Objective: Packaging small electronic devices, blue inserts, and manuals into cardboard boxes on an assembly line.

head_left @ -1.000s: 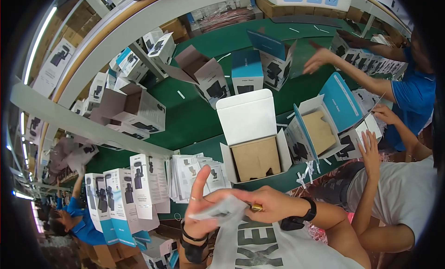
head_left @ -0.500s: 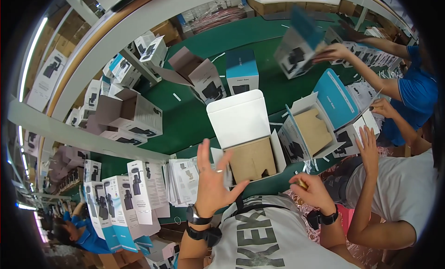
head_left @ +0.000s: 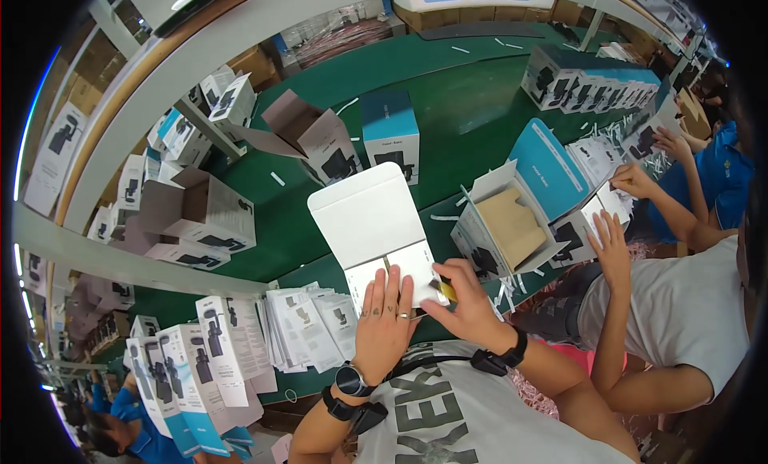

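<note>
A white-lined box stands before me with its lid [head_left: 370,218] raised away from me. Its side flaps [head_left: 416,264] are folded inward over the top, leaving a narrow slit between them. My left hand [head_left: 386,316] lies flat on the flaps, fingers stretched out. At the box's right edge, my right hand [head_left: 474,308] is closed round a small yellow object [head_left: 446,291], its kind partly hidden by the fingers; the thumb and fingertips touch the flap. To the right stands an open box [head_left: 482,238] with a brown cardboard insert [head_left: 512,226] and a blue inner lid [head_left: 554,170].
Leaflets [head_left: 298,330] lie left of my box, beside upright printed packages [head_left: 222,344]. Beyond stand a closed blue-topped box [head_left: 390,128] and open cartons [head_left: 326,148]. A box row [head_left: 592,84] lines the far right. A co-worker's hand [head_left: 612,244] is close on my right; paper strips lie about.
The side flaps have been folded in over the brown insert. Both hands have come together on the box. A co-worker's carried box at the far right has left that spot.
</note>
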`<state>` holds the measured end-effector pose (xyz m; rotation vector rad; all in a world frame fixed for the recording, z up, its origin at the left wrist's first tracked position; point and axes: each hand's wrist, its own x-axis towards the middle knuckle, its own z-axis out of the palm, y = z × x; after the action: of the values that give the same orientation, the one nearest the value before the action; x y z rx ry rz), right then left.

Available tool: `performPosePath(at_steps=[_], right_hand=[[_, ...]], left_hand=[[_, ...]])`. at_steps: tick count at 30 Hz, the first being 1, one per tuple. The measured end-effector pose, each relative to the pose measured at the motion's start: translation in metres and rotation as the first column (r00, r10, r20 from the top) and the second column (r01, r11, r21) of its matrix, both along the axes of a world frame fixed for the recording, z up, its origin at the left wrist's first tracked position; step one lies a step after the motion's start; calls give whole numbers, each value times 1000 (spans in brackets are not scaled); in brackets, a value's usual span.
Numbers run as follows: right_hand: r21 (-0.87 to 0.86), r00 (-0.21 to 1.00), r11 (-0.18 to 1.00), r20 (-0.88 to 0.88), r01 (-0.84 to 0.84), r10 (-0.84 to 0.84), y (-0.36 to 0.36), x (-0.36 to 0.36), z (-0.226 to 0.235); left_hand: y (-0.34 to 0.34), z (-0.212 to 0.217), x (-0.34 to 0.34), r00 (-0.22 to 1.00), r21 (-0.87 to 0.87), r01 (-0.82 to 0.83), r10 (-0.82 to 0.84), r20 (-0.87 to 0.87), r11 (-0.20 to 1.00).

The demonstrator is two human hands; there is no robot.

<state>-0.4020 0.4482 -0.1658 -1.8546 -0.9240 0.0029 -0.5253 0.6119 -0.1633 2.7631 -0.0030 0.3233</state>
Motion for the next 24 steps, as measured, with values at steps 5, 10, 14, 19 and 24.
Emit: performPosePath(at_steps=[5,10,14,19,24], right_hand=[[-55,1000,998,-8,22,-22,-18,34,-5],[-120,977,977,141,175,-158,-13,36,-3],[-134,966,970,190,201,-174,-11,36,0],[-177,958,954,198,243,-207,-12,38,2],[-151,958,957,185,249,-220,-16,41,2]], left_hand=[[-9,-6,-2,998,153,41,-32,-59,987],[-2,-5,1,996,110,69,-63,-59,991],[-3,-6,0,994,104,96,-90,-54,990],[-1,-8,-1,995,102,91,-87,-43,991],[0,-8,1,994,96,107,-103,-43,990]])
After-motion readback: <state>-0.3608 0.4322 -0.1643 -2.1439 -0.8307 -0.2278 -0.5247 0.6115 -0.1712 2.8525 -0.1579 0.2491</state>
